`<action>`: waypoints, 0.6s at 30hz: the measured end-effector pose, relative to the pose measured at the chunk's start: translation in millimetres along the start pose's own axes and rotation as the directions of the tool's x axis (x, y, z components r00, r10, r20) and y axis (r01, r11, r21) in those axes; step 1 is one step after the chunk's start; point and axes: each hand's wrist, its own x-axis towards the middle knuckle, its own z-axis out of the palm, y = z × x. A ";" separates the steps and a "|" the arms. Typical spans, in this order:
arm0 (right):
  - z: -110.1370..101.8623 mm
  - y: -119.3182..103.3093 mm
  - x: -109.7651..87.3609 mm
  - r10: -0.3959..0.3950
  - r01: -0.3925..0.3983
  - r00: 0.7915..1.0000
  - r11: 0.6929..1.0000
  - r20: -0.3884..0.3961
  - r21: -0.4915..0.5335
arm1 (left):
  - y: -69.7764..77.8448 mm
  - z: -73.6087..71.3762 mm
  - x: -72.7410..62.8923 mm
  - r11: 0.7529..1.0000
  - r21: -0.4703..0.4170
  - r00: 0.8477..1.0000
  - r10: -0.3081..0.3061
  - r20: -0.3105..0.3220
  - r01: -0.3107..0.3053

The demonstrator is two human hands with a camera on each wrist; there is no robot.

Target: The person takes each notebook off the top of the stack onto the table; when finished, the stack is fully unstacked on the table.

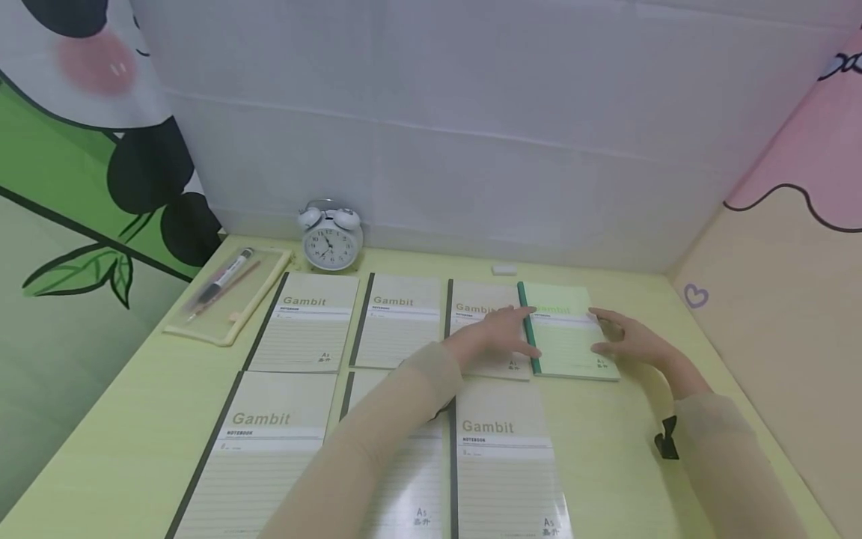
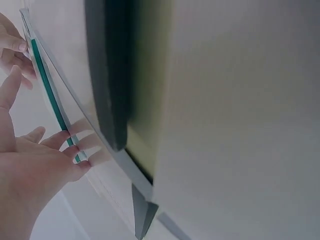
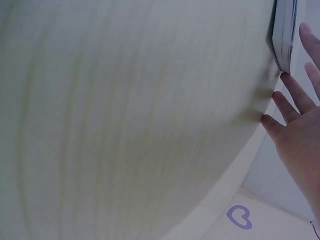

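A notebook with a green spine (image 1: 566, 348) lies flat at the right end of the back row. At its spine edge is my left hand (image 1: 501, 331), thumb and index finger spread, touching the green strip. My right hand (image 1: 636, 340) meets the opposite edge with fingers extended. In the left wrist view, fingertips of the left hand (image 2: 40, 165) reach the green spine (image 2: 47, 87). The right wrist view has the right hand (image 3: 302, 132) with straight fingers at the notebook's page edge (image 3: 284, 42). A dark-spined notebook (image 1: 494, 363) lies partly under the left hand.
Several more dark-spined notebooks (image 1: 299, 337) lie in two rows, one partly hidden by the left forearm. Behind them stand a white alarm clock (image 1: 330, 245) and a white eraser (image 1: 503, 269). A shallow tray (image 1: 202, 335) with a marker (image 1: 229, 273) sits at the back left.
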 end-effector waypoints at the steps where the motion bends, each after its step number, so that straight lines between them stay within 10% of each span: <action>1: -0.3 -0.6 -0.1 0.000 0.000 1.000 1.000 -0.004 -0.003 | -0.1 -0.1 0.2 1.000 -0.001 1.000 0.000 0.001 0.000; 18: -6.6 -10.5 -7.6 0.027 -0.004 0.993 0.979 -0.113 0.203 | 0.4 -3.5 -0.3 0.999 -0.042 1.000 -0.008 0.016 0.009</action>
